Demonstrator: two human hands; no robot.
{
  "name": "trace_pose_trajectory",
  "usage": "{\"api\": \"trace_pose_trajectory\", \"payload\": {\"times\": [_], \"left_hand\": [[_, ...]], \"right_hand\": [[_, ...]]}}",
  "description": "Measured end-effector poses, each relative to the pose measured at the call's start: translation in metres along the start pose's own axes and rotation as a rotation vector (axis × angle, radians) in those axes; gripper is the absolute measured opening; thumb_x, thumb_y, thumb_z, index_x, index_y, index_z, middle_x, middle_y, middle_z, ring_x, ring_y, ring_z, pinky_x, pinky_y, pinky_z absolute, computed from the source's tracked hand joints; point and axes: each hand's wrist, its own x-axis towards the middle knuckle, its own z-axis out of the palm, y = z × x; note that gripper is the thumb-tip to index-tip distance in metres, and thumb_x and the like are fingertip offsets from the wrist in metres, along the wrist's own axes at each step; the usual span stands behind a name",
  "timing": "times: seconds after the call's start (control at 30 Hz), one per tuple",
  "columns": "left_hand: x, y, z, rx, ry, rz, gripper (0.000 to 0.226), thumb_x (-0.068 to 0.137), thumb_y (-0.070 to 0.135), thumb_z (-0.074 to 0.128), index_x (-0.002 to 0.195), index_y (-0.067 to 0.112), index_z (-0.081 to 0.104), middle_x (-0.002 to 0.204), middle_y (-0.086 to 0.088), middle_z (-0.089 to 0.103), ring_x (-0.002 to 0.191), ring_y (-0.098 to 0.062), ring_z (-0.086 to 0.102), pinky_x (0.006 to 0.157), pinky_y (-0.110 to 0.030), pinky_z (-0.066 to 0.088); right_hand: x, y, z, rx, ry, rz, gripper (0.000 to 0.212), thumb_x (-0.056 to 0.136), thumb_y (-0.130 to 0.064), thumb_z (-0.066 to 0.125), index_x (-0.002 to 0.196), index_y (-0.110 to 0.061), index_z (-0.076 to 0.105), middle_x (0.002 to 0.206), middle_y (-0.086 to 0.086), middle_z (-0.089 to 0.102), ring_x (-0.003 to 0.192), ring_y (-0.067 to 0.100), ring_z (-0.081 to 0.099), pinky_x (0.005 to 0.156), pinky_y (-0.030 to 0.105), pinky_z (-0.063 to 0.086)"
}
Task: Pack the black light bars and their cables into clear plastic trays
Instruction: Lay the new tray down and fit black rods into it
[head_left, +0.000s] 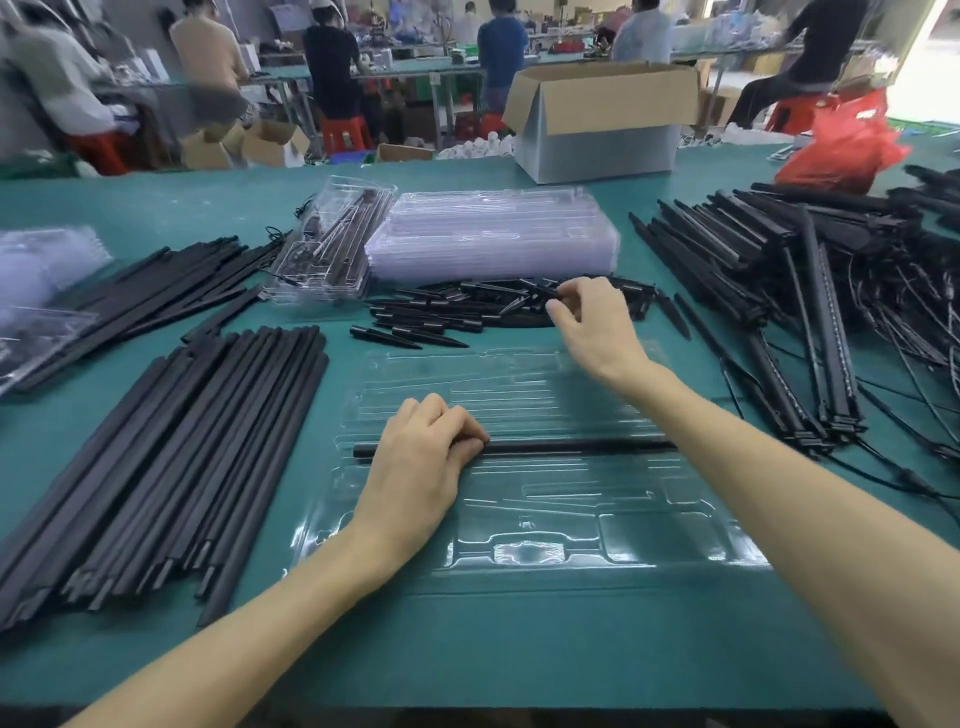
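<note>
L hand (415, 457) presses fingers down on black bar (571, 447) lying across clear tray (519, 519); R hand (592, 317) pinches a black spike (545, 289) from pile beyond tray

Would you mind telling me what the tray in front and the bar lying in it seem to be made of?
Tray: thin clear moulded plastic, glossy; the green table shows through and its ridges glint. Bar: matte black, probably plastic or coated metal; no shine.
</note>
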Motion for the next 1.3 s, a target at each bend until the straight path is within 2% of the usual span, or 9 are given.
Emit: {"api": "trace_pose_trajectory", "payload": {"times": [0.1,0.2,0.4,0.57,0.77,0.9,1.0,1.17,1.3], "left_hand": [[0.0,-0.001,0.0,0.005,0.004,0.007,0.005,0.096,0.014,0.066,0.096,0.016,0.071,0.089,0.006,0.056,0.089,-0.017,0.048,0.086,-0.038,0.045],[0.001,-0.003,0.001,0.014,0.002,0.011,0.005,0.096,0.014,0.066,0.096,0.016,0.07,0.089,0.006,0.055,0.089,-0.017,0.048,0.086,-0.037,0.045],[0.002,-0.004,0.003,0.029,0.001,0.011,0.006,0.097,0.015,0.063,0.097,0.018,0.068,0.089,0.007,0.054,0.088,-0.016,0.046,0.085,-0.037,0.044],[0.001,-0.005,0.003,0.028,-0.008,0.007,0.005,0.098,0.016,0.063,0.097,0.018,0.068,0.09,0.007,0.054,0.09,-0.017,0.047,0.086,-0.038,0.043],[0.002,-0.004,0.002,0.03,-0.001,0.017,0.005,0.096,0.014,0.065,0.095,0.016,0.069,0.089,0.005,0.055,0.089,-0.019,0.048,0.086,-0.04,0.044],[0.001,-0.005,0.002,0.029,0.004,0.022,0.004,0.096,0.014,0.066,0.096,0.016,0.069,0.089,0.006,0.054,0.089,-0.019,0.048,0.087,-0.041,0.044],[0.001,-0.004,0.002,0.044,0.006,0.028,0.004,0.096,0.015,0.066,0.097,0.016,0.07,0.089,0.007,0.052,0.09,-0.019,0.048,0.087,-0.04,0.043],[0.0,-0.003,0.002,0.047,0.011,0.027,0.005,0.096,0.016,0.066,0.098,0.016,0.07,0.089,0.006,0.051,0.091,-0.018,0.047,0.088,-0.039,0.042],[0.0,-0.002,0.0,0.046,0.004,0.021,0.006,0.097,0.016,0.065,0.098,0.015,0.07,0.09,0.006,0.051,0.091,-0.018,0.046,0.09,-0.038,0.041]], "right_hand": [[0.023,-0.001,0.014,-0.17,-0.091,-0.046,0.045,0.105,-0.021,0.045,0.148,-0.008,0.043,0.149,0.014,0.047,0.138,0.037,0.037,0.113,0.049,0.034],[0.037,0.001,0.025,-0.302,-0.204,-0.089,0.051,0.104,-0.019,0.045,0.153,-0.008,0.034,0.156,0.01,0.039,0.143,0.034,0.034,0.114,0.048,0.034],[0.039,0.011,0.037,-0.496,-0.017,-0.097,0.041,0.092,0.006,0.05,0.13,-0.008,0.056,0.124,0.014,0.057,0.116,0.035,0.049,0.09,0.045,0.043],[0.031,0.017,0.033,-0.542,0.085,-0.184,0.029,0.093,0.004,0.054,0.115,-0.01,0.066,0.113,0.009,0.062,0.11,0.03,0.048,0.091,0.038,0.036],[0.007,-0.007,0.003,-0.101,0.123,-0.18,0.023,0.095,-0.01,0.06,0.117,-0.008,0.065,0.111,0.01,0.064,0.104,0.026,0.056,0.096,0.038,0.044],[-0.033,-0.026,-0.018,0.344,0.077,-0.051,0.039,0.086,-0.009,0.068,0.123,-0.018,0.063,0.09,0.003,0.064,0.078,0.012,0.06,0.08,0.026,0.053],[-0.065,-0.03,-0.03,0.599,-0.065,0.052,0.052,0.085,-0.006,0.07,0.132,-0.025,0.059,0.087,0.005,0.06,0.073,0.013,0.062,0.068,0.026,0.058],[-0.111,-0.028,-0.043,0.713,-0.279,0.096,0.044,0.082,0.002,0.077,0.12,-0.015,0.063,0.093,0.016,0.063,0.071,0.022,0.071,0.068,0.034,0.062],[-0.127,-0.02,-0.046,0.574,-0.273,0.088,0.028,0.081,-0.004,0.081,0.101,-0.006,0.062,0.095,0.015,0.07,0.071,0.024,0.073,0.059,0.026,0.055]]}}
